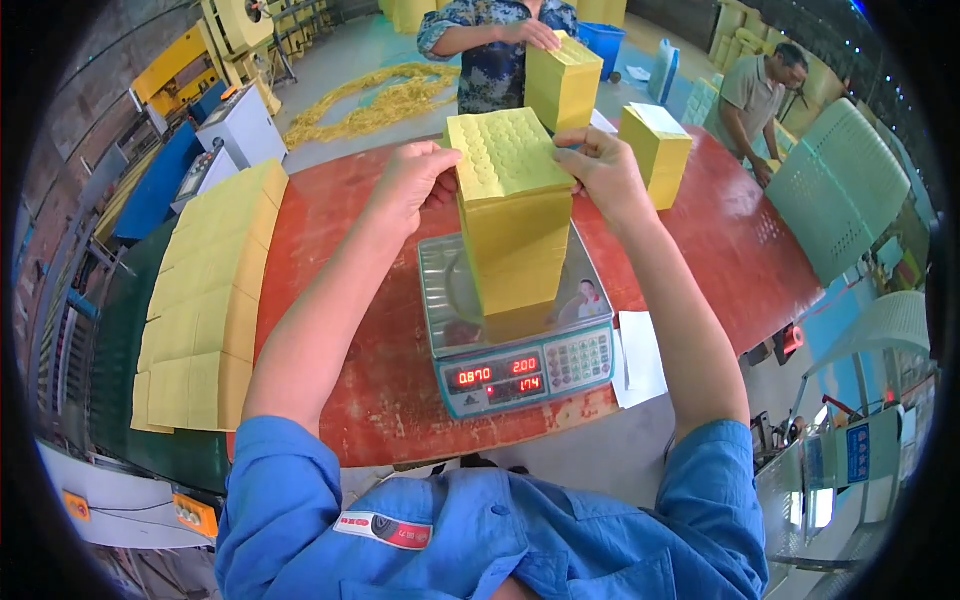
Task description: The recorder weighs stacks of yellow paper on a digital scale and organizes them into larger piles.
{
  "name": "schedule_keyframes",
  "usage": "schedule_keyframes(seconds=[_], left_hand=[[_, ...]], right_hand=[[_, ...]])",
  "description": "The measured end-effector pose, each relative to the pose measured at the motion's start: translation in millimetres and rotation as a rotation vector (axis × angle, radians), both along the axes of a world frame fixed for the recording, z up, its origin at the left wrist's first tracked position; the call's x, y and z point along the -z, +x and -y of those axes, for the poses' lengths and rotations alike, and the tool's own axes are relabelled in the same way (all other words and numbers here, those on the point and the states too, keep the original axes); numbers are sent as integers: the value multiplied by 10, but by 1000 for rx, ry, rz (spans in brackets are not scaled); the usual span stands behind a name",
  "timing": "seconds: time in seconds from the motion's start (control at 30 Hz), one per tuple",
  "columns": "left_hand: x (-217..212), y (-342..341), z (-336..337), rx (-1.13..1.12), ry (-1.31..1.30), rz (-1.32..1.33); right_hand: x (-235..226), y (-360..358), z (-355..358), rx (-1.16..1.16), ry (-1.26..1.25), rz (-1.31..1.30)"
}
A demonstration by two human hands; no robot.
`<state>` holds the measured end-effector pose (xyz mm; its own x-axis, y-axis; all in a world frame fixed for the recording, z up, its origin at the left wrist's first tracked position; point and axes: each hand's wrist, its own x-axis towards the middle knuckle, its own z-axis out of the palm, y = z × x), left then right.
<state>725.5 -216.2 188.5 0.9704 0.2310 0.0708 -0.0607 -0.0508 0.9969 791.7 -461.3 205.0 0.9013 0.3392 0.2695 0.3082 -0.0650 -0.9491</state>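
Note:
A tall stack of yellow paper (pixel 518 245), its top sheet patterned with rows of round marks, stands upright on the metal pan of a digital scale (pixel 432 300). My left hand (pixel 412 182) pinches the stack's upper left corner between thumb and fingers. At the opposite upper side, my right hand (pixel 607 175) grips the right corner in the same way. A slight gap or ledge shows just below the top layer. The scale's red digits are lit on its front panel, beside a keypad.
Long rows of yellow paper stacks (pixel 205 310) lie at the left of the red table (pixel 340 400). Another yellow stack (pixel 655 160) stands at the far right. Across the table a person in camouflage handles a yellow stack (pixel 563 85). White paper (pixel 640 360) lies beside the scale.

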Motion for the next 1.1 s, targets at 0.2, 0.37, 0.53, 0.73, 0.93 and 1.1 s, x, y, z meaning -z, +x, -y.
schedule_keyframes(seconds=[0.2,0.37,0.53,0.73,0.93,1.1], left_hand=[[-18,-98,93,-18,-31,0],[37,-141,95,-14,-79,30],[77,-145,137,-15,-117,50],[125,-86,101,-12,-95,67],[-27,-134,97,-112,22,-4],[-277,-75,250,-97,207,-169]], right_hand=[[170,88,8,75,-13,141],[193,41,-17,129,-100,256],[264,40,-2,135,-81,257],[376,-44,212,113,308,128],[714,-244,759,52,313,-21],[1206,-254,1281,56,380,-95]])
